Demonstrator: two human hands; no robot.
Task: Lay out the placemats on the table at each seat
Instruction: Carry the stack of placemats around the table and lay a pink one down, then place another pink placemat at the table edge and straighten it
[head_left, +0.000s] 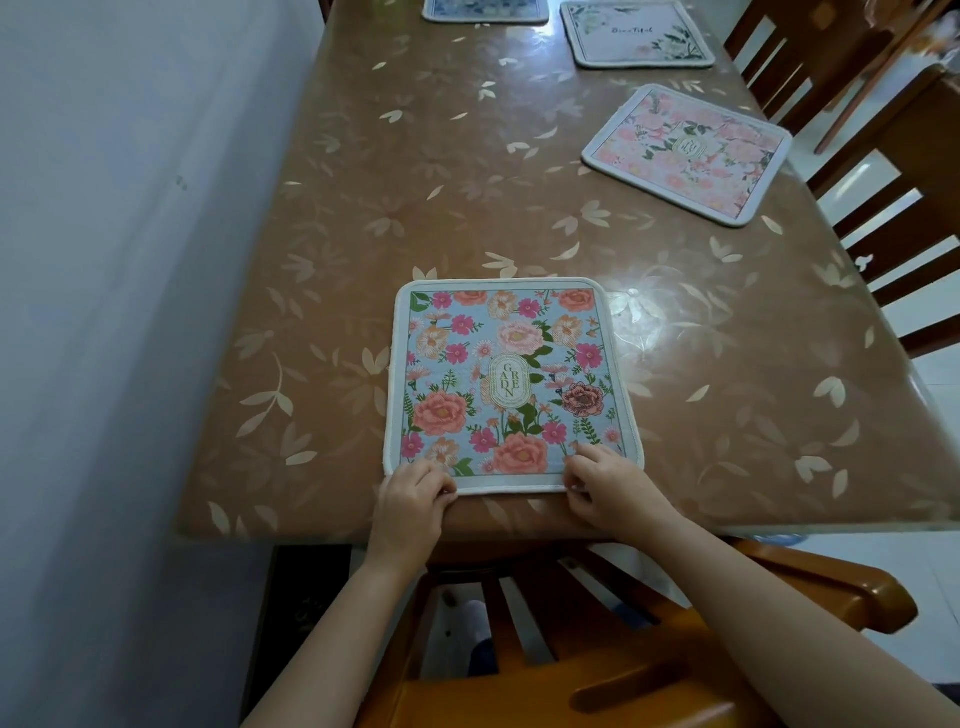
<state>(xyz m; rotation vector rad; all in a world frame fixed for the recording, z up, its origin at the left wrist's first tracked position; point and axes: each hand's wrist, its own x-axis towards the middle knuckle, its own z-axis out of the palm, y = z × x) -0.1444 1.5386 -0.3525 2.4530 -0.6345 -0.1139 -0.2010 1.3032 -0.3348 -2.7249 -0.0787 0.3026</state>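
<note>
**Placemat (511, 384) at the near seat, both hands on its front edge**

Placemat with the blue ground and pink and orange flowers lies flat on the tabletop (415, 182), square to the near edge and just in front of me. My left hand (413, 499) is on its near left corner and my right hand (608, 488) is on its near right corner. Each grip is closed on the placemat: the fingers curl down and pinch the white border where it meets the tabletop.

Farther along the right side lies a pink placemat (685, 156), turned a little askew. Beyond it is a white placemat (641, 34) with leaves and dark lettering. A fourth placemat (485, 10), bluish, shows only its near edge at the far end. All three are well apart from mine.

My arms reach over the slatted back of a wooden chair (571, 649). More dark chairs (883, 171) stand along the right side, and a pale wall (130, 260) runs down the left.
</note>
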